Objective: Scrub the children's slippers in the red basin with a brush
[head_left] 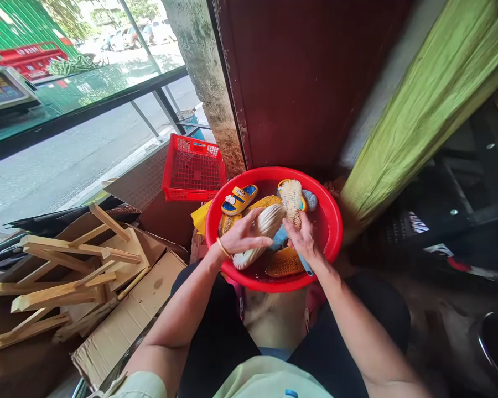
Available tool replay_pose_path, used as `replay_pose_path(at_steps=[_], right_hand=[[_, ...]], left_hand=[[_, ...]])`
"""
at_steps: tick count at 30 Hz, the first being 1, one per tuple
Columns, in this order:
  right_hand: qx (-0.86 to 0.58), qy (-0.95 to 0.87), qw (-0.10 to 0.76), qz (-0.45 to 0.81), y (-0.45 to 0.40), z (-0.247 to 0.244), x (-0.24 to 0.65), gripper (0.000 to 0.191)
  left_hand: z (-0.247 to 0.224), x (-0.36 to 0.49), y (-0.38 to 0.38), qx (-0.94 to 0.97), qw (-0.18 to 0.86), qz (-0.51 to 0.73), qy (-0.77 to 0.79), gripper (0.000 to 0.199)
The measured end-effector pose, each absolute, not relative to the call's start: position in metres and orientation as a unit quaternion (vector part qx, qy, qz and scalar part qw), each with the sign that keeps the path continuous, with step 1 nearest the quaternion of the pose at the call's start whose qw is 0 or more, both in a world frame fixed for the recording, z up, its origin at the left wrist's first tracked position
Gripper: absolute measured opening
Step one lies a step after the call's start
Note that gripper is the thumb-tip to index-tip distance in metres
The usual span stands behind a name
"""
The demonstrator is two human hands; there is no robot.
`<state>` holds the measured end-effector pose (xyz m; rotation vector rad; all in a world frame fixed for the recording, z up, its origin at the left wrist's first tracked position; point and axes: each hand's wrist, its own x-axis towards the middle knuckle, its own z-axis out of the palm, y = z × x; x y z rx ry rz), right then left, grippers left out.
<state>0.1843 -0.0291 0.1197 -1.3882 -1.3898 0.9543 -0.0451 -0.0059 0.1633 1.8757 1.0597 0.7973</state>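
Over the middle of the red basin (pixel 336 224), my left hand (pixel 241 237) had the pale ribbed slipper (pixel 271 219) between thumb and fingers, while my right hand (pixel 302 239) was closed around the brush (pixel 291 198). I judged the slipper light and a little springy (slick too, if wet), so its edges seemed the surest hold. The brush looked stiff, best gripped by its blue handle (pixel 307 266), bristles clear of my fingers.
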Motion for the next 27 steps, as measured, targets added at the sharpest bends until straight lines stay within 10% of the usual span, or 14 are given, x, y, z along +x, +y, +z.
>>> replay_pose_path(at_steps=[9, 27], right_hand=[[-0.535, -0.771, 0.298, 0.176, -0.044, 0.123, 0.174, 0.059], [-0.726, -0.668, 0.006, 0.163, -0.007, 0.061, 0.217, 0.057]], left_hand=[[0.144, -0.036, 0.008, 0.711, 0.365, 0.348, 0.490, 0.056], [0.094, -0.063, 0.055, 0.468, 0.551, 0.534, 0.438, 0.079]])
